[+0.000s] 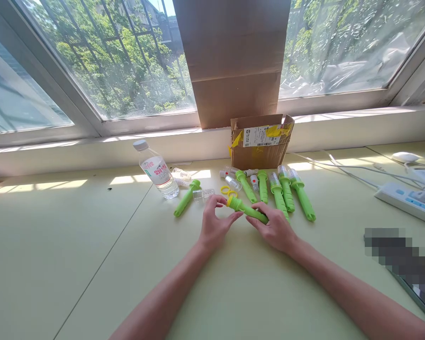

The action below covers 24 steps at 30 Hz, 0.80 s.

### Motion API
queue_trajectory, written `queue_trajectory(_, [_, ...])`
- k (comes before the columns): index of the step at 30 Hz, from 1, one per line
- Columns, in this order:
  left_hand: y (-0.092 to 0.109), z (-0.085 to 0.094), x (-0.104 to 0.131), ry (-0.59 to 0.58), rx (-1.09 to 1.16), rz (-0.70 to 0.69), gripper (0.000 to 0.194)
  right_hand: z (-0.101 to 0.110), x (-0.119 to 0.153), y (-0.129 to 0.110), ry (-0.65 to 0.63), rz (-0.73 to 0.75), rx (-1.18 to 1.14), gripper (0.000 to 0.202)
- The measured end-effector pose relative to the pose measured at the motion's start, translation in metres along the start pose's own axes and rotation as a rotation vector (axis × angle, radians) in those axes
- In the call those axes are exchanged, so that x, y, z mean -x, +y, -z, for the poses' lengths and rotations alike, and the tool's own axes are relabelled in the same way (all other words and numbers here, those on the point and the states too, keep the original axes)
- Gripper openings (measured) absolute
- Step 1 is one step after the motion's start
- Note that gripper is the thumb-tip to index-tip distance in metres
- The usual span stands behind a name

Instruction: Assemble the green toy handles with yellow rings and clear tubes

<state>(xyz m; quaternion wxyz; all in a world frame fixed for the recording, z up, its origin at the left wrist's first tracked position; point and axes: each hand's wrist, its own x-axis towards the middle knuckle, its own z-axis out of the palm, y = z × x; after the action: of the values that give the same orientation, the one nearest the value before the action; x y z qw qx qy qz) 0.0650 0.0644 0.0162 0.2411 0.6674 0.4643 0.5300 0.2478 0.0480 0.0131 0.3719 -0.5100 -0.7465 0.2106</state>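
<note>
Two bare forearms are stretching over the pale green desk. At its far edge one brown cardboard box is standing, one clear plastic bottle standing leftward. Of seven bright green plastic tubes, five are lying before the box, one beside the bottle; the right hand is holding the seventh. The left hand is curving narrowly around its threaded end, whether gripping I cannot tell. Two thin yellow rings are lying just beyond.

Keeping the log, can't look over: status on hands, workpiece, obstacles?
Right hand gripping green plastic handle; left hand at its threaded, yellow-ringed end. Two yellow plastic rings lying just beyond.
</note>
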Motion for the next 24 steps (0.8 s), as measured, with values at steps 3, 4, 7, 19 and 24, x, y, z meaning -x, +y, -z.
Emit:
queue_trajectory(3, [-0.0015,-0.0005,0.0004,-0.002,-0.009,0.006,0.031,0.0,-0.0009,0.0001,0.018,0.031,-0.015,0.019])
queue_trajectory(4, [-0.0017,-0.0005,0.0005,0.003,-0.013,0.008,0.031,0.0001,-0.0011,0.0002,0.018,0.033,-0.01,0.02])
queue_trajectory(7, [-0.0013,-0.0007,0.0008,0.027,-0.029,0.009,0.032,0.0005,-0.001,-0.0007,-0.023,0.036,0.001,0.024])
queue_trajectory(19, [-0.0034,-0.0007,0.0006,0.018,-0.075,-0.006,0.033,0.0002,-0.0006,-0.0019,-0.095,0.029,-0.055,0.031])
queue_trajectory(24, [-0.0044,-0.001,0.0008,-0.042,-0.041,0.001,0.034,0.0001,-0.0014,-0.0005,-0.075,-0.005,-0.101,0.029])
